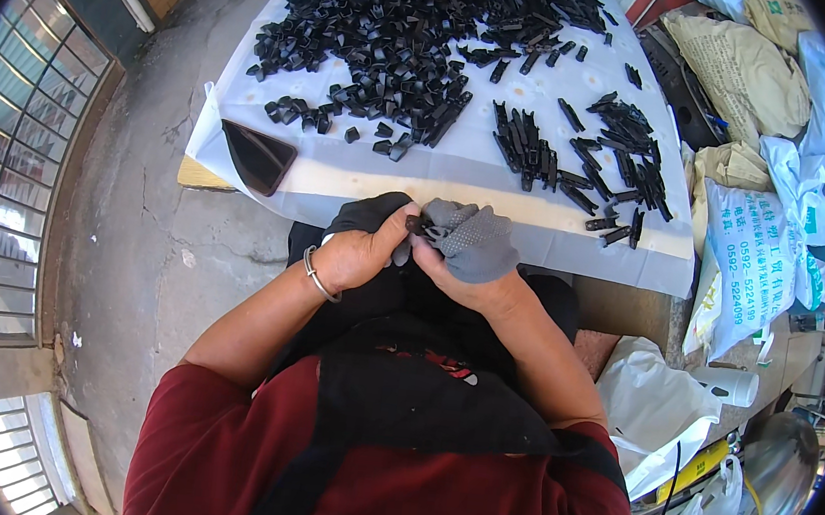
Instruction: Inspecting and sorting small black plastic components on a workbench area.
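Note:
Just off the table's near edge, my hands meet around a small black plastic part (420, 226). My left hand (358, 244), partly gloved in black, pinches it between thumb and fingers. A dotted grey glove covers part of my right hand (471, 248), which grips the part from the other side; its fingers hide most of it. Ahead, a large heap of small bent black plastic pieces (382, 68) spreads over the white sheet (536, 232) on the table. Slim, elongated black pieces (526, 154) lie in loose clusters further right.
A dark smartphone (258, 158) rests at the table's near left corner. Along the right stand a printed white-and-blue sack (749, 258), a beige woven sack (743, 79) and a white plastic bag (657, 402). Concrete floor (186, 259) and a barred window (16, 151) are on the left.

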The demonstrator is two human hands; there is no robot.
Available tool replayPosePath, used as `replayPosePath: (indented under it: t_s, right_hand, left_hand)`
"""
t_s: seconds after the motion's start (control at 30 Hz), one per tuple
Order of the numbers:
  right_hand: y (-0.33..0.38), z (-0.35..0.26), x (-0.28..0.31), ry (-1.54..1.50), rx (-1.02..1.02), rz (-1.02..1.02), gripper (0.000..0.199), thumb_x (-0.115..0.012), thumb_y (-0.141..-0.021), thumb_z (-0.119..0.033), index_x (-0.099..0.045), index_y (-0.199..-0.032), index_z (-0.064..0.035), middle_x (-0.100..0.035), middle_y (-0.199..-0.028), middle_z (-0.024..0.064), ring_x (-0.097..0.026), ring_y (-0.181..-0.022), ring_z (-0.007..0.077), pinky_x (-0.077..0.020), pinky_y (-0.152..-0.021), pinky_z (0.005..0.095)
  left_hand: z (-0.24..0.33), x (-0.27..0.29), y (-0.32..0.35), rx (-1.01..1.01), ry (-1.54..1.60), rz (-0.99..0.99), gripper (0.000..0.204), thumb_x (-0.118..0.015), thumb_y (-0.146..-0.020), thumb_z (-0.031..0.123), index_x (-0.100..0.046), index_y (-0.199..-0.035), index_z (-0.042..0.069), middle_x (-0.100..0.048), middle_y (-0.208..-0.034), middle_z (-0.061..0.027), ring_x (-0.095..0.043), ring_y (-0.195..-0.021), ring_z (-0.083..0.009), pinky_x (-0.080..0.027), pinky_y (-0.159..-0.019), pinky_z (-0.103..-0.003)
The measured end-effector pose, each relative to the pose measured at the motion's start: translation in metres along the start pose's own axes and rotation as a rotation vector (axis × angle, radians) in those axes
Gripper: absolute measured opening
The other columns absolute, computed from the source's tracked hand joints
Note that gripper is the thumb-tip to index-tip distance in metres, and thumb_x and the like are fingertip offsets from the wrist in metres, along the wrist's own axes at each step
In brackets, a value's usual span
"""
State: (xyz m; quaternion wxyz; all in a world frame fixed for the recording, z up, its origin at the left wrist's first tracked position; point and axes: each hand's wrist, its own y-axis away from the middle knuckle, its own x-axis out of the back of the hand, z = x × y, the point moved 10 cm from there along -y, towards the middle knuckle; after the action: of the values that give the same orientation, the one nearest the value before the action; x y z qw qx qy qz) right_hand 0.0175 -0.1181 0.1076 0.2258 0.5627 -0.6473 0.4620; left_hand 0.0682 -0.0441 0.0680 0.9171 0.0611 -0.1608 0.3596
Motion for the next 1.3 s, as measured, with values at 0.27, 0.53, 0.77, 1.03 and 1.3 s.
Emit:
replayPosePath:
  t_s: [0.27,0.53,0.77,1.03,1.3]
  right_hand:
    - [0.01,0.0,0.012,-0.078,-0.05,0.081,0.023,-0.058,-0.081,-0.02,-0.058,-0.097,-0.0038,-0.061,-0.086,0.0115,-0.058,-0.079,0.0297,-0.0455,-0.07,0.0367]
    - [0.005,-0.013,0.016,0.097,-0.041,-0.014,0.023,-0.056,-0.083,-0.021,-0.058,-0.097,-0.0037,-0.061,-0.086,0.0121,-0.057,-0.083,0.0304,-0.0442,-0.072,0.0387]
    - [0.002,-0.02,0.01,0.32,0.069,0.003,0.019,-0.058,-0.078,-0.023,-0.058,-0.087,-0.0065,-0.058,-0.077,0.0094,-0.056,-0.07,0.0287,-0.0424,-0.062,0.0404]
    - [0.008,-0.022,-0.003,0.1,0.125,-0.001,0.023,-0.059,-0.079,-0.022,-0.06,-0.095,-0.0048,-0.061,-0.093,0.0105,-0.056,-0.085,0.0296,-0.0439,-0.074,0.0397]
    - [0.008,0.009,-0.006,0.128,0.073,-0.134,0.03,-0.055,-0.082,-0.031,-0.061,-0.093,-0.0042,-0.061,-0.089,0.0148,-0.056,-0.085,0.0328,-0.0445,-0.074,0.041]
  left_hand:
    - [-0.018,0.018,0.003,0.06,0.261,0.217,0.041,-0.039,-0.094,0.035,-0.056,-0.077,0.003,-0.054,-0.062,-0.0016,-0.05,-0.055,-0.0103,-0.039,-0.051,-0.026]
    - [0.021,0.027,0.008,-0.189,-0.069,0.219,0.038,-0.037,-0.095,0.029,-0.058,-0.082,0.0,-0.059,-0.071,-0.0084,-0.055,-0.065,-0.0192,-0.044,-0.062,-0.031]
    - [0.021,0.02,0.0,-0.131,-0.013,0.07,0.037,-0.036,-0.094,0.027,-0.058,-0.083,-0.001,-0.06,-0.074,-0.0139,-0.057,-0.068,-0.0279,-0.045,-0.064,-0.033]
    - [0.022,0.008,0.004,-0.148,-0.236,0.065,0.036,-0.035,-0.093,0.025,-0.056,-0.079,0.0,-0.059,-0.077,-0.0186,-0.057,-0.075,-0.0351,-0.044,-0.066,-0.038]
    - [-0.001,-0.001,-0.002,-0.137,-0.585,-0.094,0.037,-0.042,-0.09,0.033,-0.058,-0.082,0.001,-0.058,-0.076,-0.0191,-0.056,-0.073,-0.0365,-0.044,-0.066,-0.041]
